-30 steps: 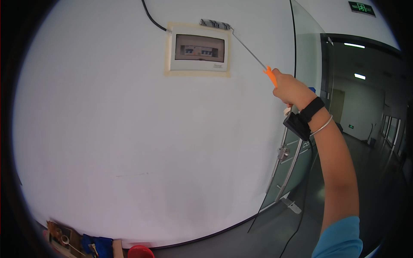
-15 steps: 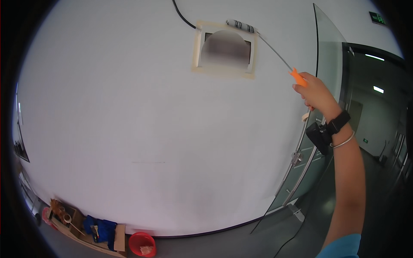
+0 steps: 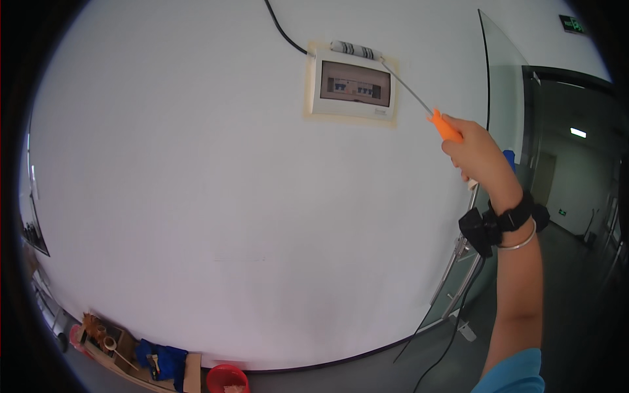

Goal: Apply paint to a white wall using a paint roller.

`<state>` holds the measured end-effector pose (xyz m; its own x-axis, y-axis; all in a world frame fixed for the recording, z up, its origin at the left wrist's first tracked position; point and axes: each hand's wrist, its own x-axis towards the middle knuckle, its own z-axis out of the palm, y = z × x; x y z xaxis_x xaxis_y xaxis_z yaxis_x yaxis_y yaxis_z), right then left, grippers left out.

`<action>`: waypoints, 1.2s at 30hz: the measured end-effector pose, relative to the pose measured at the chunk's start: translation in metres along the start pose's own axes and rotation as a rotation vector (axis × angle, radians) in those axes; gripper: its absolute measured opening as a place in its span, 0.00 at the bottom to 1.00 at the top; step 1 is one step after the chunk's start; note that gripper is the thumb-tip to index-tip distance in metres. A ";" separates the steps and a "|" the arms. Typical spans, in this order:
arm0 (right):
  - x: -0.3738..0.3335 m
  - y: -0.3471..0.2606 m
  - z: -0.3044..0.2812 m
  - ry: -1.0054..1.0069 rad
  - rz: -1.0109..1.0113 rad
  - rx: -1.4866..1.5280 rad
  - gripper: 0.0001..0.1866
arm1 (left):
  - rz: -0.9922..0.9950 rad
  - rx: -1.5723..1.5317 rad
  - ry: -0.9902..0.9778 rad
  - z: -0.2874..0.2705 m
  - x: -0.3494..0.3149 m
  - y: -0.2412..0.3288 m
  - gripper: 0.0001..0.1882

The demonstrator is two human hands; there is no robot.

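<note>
My right hand [image 3: 477,152] is closed round the orange handle of a paint roller [image 3: 448,126], arm raised and stretched toward the wall. The roller's thin metal rod slants up and left to its striped grey-and-white sleeve [image 3: 356,50]. That sleeve lies along the top edge of a white breaker box [image 3: 352,85] with a tinted window; whether it touches the wall there I cannot tell. Pale masking tape [image 3: 360,121] borders the box. A black strap with a small device [image 3: 490,226] sits on my right wrist. My left hand is out of view.
Above the box a black cable [image 3: 283,29] runs upward. To the right stands a glass door [image 3: 504,92] with metal handles, opening on a dark corridor. On the floor at lower left are a cardboard box [image 3: 191,372] holding blue cloth and brushes, and a red bucket [image 3: 226,380].
My right hand and the roller have moved left, the sleeve shifting left along the box's top edge. The camera view has shifted slightly. The box's front, blurred before, now shows clearly.
</note>
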<state>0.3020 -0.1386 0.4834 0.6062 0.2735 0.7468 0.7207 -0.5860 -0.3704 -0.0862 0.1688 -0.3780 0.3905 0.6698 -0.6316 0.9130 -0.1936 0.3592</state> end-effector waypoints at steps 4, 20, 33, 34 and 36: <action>-0.002 -0.006 0.001 0.028 0.055 -0.042 0.26 | 0.074 0.146 0.047 0.010 0.039 -0.002 0.23; 0.167 -0.014 0.054 0.407 -0.306 -0.185 0.11 | 0.185 0.185 0.057 -0.051 0.141 0.114 0.22; 0.319 -0.046 0.066 0.454 -0.280 -0.251 0.16 | 0.220 0.109 0.081 -0.076 0.188 0.205 0.24; 0.335 -0.037 0.064 0.473 -0.285 -0.254 0.16 | 0.231 0.113 0.089 -0.082 0.196 0.213 0.25; 0.356 -0.023 0.063 0.532 -0.329 -0.285 0.18 | 0.234 0.111 0.088 -0.087 0.202 0.220 0.25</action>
<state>0.5225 0.0209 0.7230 0.0705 0.1027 0.9922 0.6781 -0.7345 0.0278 0.1833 0.3240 -0.3662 0.5854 0.6565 -0.4758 0.8081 -0.4247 0.4083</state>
